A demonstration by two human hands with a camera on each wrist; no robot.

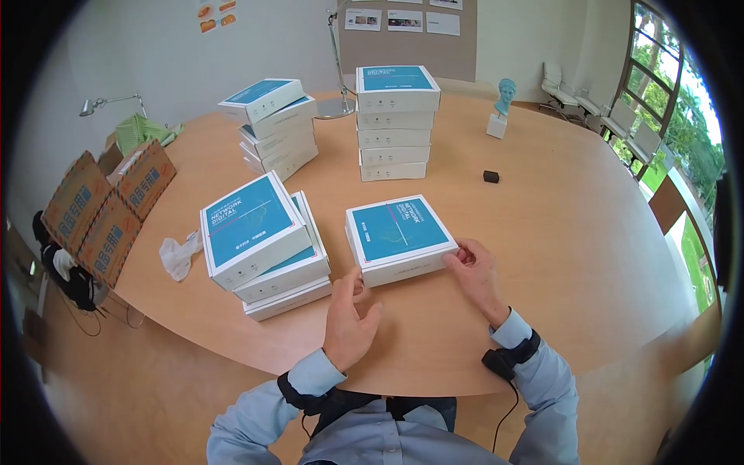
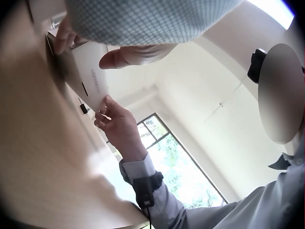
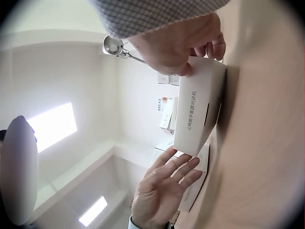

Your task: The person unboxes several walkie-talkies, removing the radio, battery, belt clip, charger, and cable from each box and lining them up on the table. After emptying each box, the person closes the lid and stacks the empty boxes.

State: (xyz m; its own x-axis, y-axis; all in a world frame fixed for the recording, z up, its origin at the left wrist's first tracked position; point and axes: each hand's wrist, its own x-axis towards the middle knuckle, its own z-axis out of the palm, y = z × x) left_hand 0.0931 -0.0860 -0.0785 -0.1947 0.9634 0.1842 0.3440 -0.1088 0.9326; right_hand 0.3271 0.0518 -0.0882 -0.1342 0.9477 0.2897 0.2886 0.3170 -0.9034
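A single blue-topped white box (image 1: pixel 401 238) lies flat on the round wooden table (image 1: pixel 558 256), straight ahead of the person and nearest the table's near edge. The right hand (image 1: pixel 477 275) pinches the box's near right corner between thumb and curled fingers. The left hand (image 1: pixel 349 318) hovers at the box's near left corner, fingers relaxed and slightly spread, holding nothing.

Boxes of the same kind, counted from the single box: a stack of three (image 1: pixel 267 248) just to its left, with the top one skewed; a stack of five (image 1: pixel 395 124) behind it; and a leaning stack of about four (image 1: pixel 273 124) behind and to the left.

Only the head view shows these stacks, the crumpled white plastic (image 1: pixel 180 254) left of the three-box stack, the small black object (image 1: pixel 490 177) and the pale blue bust (image 1: pixel 504 105) beyond, and the cardboard cartons (image 1: pixel 105 205) off the table's left edge. The right wrist view alone shows the printed text on the box's side (image 3: pixel 198 112); the left wrist view shows the right hand's fingertips (image 2: pixel 106 102) on the box's corner.
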